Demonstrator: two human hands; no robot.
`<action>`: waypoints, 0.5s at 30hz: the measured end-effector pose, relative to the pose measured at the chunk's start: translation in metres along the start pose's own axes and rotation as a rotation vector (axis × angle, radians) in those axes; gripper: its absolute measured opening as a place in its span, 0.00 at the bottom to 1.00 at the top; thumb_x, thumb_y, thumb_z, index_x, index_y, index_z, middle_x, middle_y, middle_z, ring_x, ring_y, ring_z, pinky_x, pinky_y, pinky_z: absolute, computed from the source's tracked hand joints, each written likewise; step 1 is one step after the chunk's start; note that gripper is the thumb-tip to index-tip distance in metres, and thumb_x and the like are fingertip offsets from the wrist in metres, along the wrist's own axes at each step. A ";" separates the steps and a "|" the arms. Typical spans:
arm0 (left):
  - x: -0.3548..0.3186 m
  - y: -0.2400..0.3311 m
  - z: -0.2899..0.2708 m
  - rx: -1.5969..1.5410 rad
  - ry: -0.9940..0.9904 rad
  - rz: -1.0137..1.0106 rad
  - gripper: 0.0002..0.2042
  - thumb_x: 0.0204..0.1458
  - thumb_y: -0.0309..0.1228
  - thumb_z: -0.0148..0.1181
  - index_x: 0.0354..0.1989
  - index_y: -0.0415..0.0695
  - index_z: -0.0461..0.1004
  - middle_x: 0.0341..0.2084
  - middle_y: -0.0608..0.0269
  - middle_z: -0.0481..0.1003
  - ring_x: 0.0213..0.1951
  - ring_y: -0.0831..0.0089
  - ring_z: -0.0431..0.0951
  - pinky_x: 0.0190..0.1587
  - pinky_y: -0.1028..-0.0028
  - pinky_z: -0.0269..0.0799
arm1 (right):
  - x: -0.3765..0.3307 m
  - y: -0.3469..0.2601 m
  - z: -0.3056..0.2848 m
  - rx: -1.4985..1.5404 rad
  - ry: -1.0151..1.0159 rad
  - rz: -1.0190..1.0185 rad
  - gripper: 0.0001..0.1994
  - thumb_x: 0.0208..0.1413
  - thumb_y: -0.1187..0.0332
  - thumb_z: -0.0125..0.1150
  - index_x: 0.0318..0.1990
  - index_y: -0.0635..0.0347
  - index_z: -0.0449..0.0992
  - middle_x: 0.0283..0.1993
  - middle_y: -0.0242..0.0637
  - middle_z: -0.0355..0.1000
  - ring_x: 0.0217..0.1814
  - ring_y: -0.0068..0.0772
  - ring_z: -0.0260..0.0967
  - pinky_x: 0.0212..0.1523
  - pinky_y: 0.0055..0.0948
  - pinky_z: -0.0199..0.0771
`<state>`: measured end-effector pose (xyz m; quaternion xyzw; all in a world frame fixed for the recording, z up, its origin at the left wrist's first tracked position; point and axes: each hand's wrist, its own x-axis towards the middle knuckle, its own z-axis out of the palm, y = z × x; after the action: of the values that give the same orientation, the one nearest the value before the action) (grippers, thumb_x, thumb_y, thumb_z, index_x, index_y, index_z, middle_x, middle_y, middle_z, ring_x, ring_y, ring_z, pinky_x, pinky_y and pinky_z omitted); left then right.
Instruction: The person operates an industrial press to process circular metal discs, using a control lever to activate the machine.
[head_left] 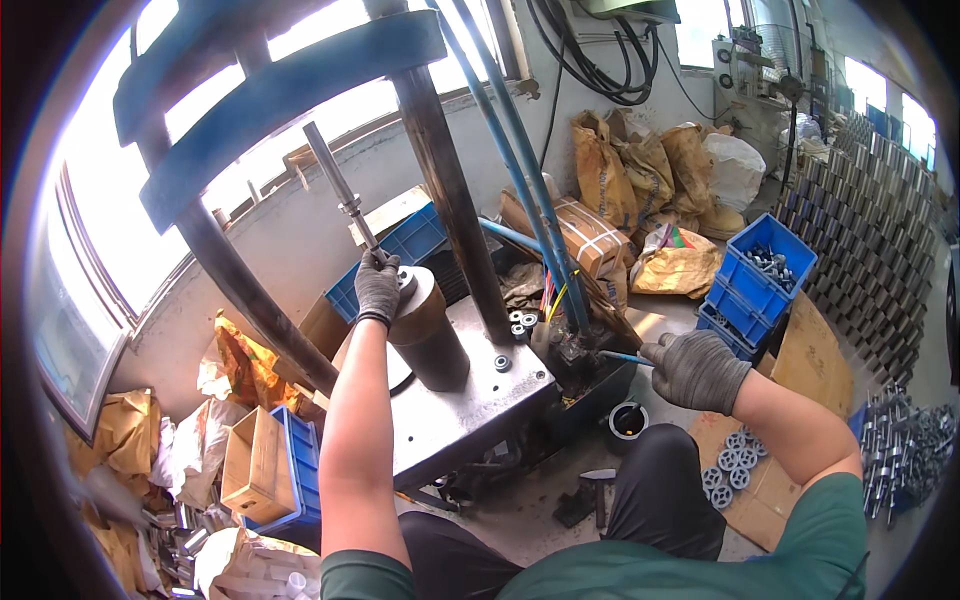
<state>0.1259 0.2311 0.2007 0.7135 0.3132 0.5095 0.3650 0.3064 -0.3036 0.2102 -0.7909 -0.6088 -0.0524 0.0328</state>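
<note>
My left hand (378, 287), in a grey glove, grips a long steel shaft (338, 186) near its lower end, where it enters the top of a dark steel cylinder (430, 330). The shaft leans up and to the left. The cylinder stands upright on the grey table of a press (470, 400). My right hand (695, 370), also gloved, is closed around a thin blue-handled lever (622, 357) at the right side of the press. A few small bearings (519, 330) lie on the press table behind the cylinder.
Black press columns (450, 170) and blue hoses (520, 170) rise behind the cylinder. Blue crates (765, 270) of metal parts stand at right, stacked steel tubes (870, 240) beyond. Brown sacks (640, 170), cartons (255, 460) and small gear-like parts (728, 470) lie on the floor.
</note>
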 end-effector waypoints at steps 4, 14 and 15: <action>-0.010 0.006 0.001 -0.035 0.006 -0.004 0.06 0.62 0.25 0.66 0.40 0.41 0.73 0.28 0.61 0.79 0.28 0.75 0.78 0.33 0.71 0.78 | 0.004 -0.004 -0.003 -0.005 -0.140 0.009 0.15 0.60 0.59 0.55 0.43 0.62 0.80 0.32 0.52 0.79 0.38 0.58 0.80 0.43 0.54 0.79; -0.014 0.007 -0.001 -0.025 0.021 0.016 0.07 0.62 0.28 0.67 0.41 0.40 0.74 0.30 0.57 0.81 0.30 0.72 0.80 0.35 0.69 0.78 | 0.006 -0.002 -0.008 -0.007 -0.396 -0.037 0.22 0.58 0.57 0.55 0.57 0.55 0.80 0.43 0.48 0.80 0.44 0.53 0.80 0.49 0.51 0.78; -0.013 0.007 -0.001 -0.006 0.022 0.009 0.07 0.62 0.28 0.67 0.41 0.41 0.74 0.30 0.58 0.81 0.29 0.72 0.80 0.34 0.69 0.78 | 0.005 -0.003 -0.007 0.004 -0.361 -0.033 0.22 0.58 0.57 0.55 0.57 0.55 0.80 0.43 0.49 0.80 0.44 0.53 0.80 0.49 0.50 0.78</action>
<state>0.1220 0.2163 0.2002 0.7081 0.3124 0.5199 0.3616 0.3047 -0.2994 0.2181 -0.7774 -0.6177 0.0911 -0.0762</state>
